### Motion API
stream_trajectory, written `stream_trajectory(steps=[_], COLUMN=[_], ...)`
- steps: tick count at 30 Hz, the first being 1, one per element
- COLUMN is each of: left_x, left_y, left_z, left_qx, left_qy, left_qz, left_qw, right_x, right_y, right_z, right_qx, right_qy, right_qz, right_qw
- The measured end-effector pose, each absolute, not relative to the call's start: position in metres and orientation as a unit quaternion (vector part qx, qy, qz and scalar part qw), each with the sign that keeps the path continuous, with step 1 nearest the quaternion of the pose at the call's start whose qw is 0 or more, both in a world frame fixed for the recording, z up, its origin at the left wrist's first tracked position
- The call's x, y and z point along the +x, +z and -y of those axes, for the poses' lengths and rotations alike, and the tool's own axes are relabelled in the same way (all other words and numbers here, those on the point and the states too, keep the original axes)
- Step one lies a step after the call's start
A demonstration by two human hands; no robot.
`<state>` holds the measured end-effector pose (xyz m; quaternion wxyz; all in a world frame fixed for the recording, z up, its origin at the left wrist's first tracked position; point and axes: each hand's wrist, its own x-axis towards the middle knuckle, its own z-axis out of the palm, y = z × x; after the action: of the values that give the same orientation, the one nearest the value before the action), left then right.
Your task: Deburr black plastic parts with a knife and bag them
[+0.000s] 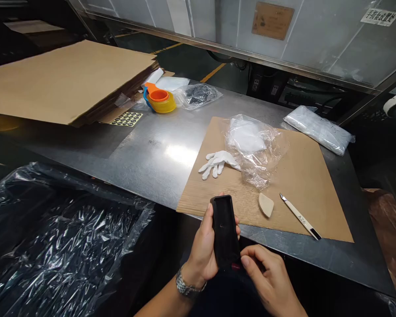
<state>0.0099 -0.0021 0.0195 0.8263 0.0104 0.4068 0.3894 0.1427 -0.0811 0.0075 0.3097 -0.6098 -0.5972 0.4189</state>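
Observation:
My left hand (203, 251), with a metal watch on its wrist, is wrapped round a black rectangular tray-like part (225, 233). The part is hollow, tilted, with its recess facing up at me. Thumb and fingers of my right hand (267, 273) are pinched together at the part's lower right edge; whatever they hold, if anything, is too small to make out. On the cardboard sheet (303, 176) beyond lie a beige wedge-shaped pad (265, 205), a craft knife (300, 215) marked A26 and a white glove (219, 163).
A clear plastic bag (257, 163) with white contents lies on the cardboard. The metal table (145, 158) also carries a tape dispenser (160, 99), a sticker sheet (127, 119), stacked cardboard (75, 79) and a wrapped packet (320, 130). Black plastic film (62, 246) fills the lower left.

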Motion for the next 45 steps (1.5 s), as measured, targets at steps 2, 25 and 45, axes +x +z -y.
stream_trajectory(steps=[2,25,45], left_x=[0.011,0.012,0.005], left_y=[0.021,0.018,-0.008], left_z=[0.007,0.009,0.012], left_qx=[0.064,0.068,-0.018], left_qy=[0.417,0.363,0.213], left_qz=[-0.41,-0.42,-0.387], left_qw=[0.809,0.829,0.897], right_x=[0.141,0.148,0.164], right_y=[0.011,0.015,0.028], right_z=[0.076,0.06,0.029], right_qx=[-0.622,-0.664,-0.593], right_qy=[0.484,0.453,0.339], right_qz=[0.558,0.576,0.682], right_qw=[0.261,0.147,0.261])
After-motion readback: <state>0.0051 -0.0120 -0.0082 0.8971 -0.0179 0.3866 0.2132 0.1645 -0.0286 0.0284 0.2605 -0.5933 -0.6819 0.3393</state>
